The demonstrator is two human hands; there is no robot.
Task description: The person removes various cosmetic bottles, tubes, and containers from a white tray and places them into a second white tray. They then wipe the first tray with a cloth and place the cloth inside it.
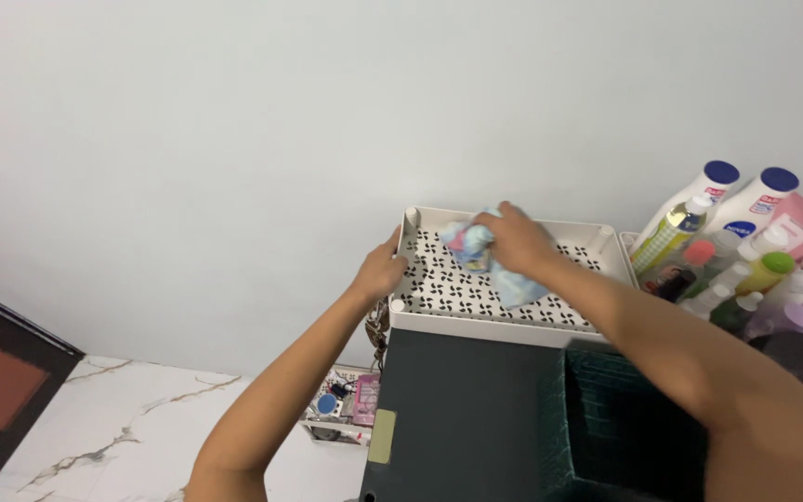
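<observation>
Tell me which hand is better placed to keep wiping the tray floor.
The right hand: it already presses the blue cloth onto the patterned floor inside the white tray. The left hand grips the tray's left rim, seemingly steadying it.

Both bare forearms reach up and away from the body toward twelve o'clock. The left hand [381,271] sits at about eleven o'clock, wrist slightly bent, fingers curled in a grip with the thumb on top. The right hand [516,240] lies at about one o'clock, palm down, knuckles up, fingers bunched and pressing down. The right forearm crosses the lower right corner.
</observation>
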